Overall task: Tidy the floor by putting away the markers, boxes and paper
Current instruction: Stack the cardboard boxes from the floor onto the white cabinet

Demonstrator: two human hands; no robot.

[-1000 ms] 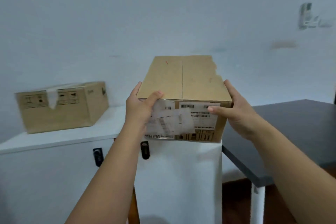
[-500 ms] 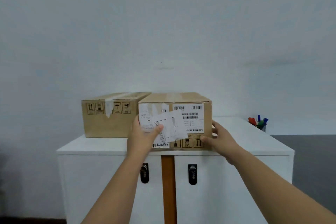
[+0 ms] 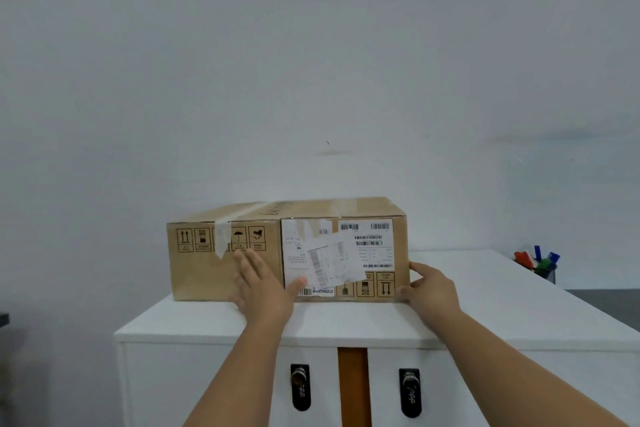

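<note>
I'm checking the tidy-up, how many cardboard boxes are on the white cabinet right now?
2. The left box and the labelled right box sit side by side, touching, on the cabinet top. Nothing shows whether more lie behind them.

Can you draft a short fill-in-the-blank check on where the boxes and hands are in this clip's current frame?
1. Two cardboard boxes stand side by side on top of the white ____.
2. The box with shipping labels is the one on the ____.
3. The right hand touches that box at its lower right ____.
4. The left hand lies with fingers ____ against the fronts of the boxes, over the box with handling symbols.

Missing words: cabinet; right; corner; straight
</note>
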